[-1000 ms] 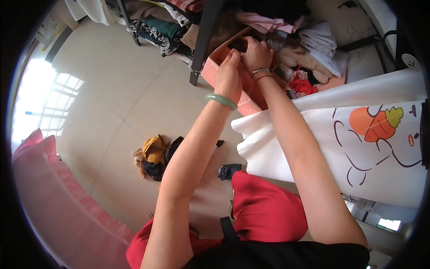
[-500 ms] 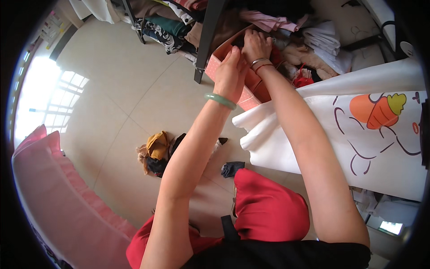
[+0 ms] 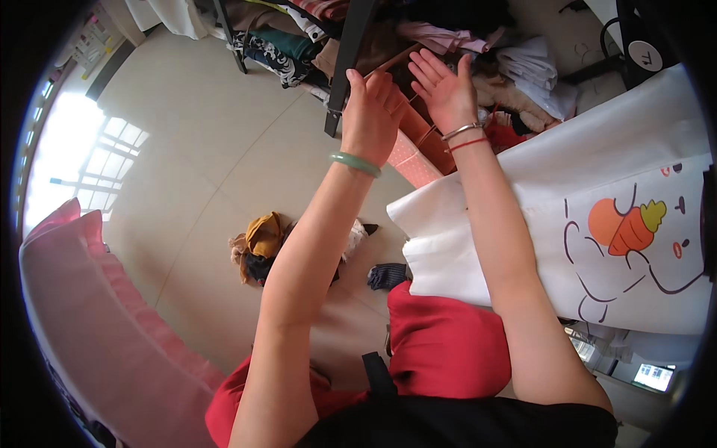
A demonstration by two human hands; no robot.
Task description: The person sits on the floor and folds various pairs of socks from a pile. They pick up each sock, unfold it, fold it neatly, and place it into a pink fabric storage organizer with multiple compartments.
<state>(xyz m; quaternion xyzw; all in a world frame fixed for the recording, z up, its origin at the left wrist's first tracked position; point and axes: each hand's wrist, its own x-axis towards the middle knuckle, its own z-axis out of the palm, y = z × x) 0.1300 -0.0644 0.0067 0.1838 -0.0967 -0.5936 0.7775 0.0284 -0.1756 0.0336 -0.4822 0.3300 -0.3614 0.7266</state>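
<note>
Both hands raised at 1 o'clock from the centre of your view, over the pink spotted box (image 3: 413,160). Its brownish inside shows between your hands; contents too shaded and covered to make out.

Left hand (image 3: 370,116): at 12 o'clock, over the box's left side, grip loose, fingers partly bent, thumb up, no item in it that you can see. Overlaps the box; contact cannot be told. Right hand (image 3: 452,97): at 1 o'clock, over the far right side, grip wide, palm showing, fingers spread toward 11 o'clock, empty.

Step in hand, as I judge it: a hands-free pause at the box, neither hand gripping anything.

Any reach into the box from here would call for turning the right palm down and tipping your fingers past the rim. Mind the dark frame leg (image 3: 347,75) just beside your left hand, and the white printed cloth (image 3: 597,179) at 3 o'clock, bunched against the box's near end.

Around: beige cloth (image 3: 515,101) and folded white cloth (image 3: 526,67) beyond your right hand. On the floor, mustard cloth (image 3: 263,235) at 9 o'clock, dark striped cloth (image 3: 386,276) at 5.
</note>
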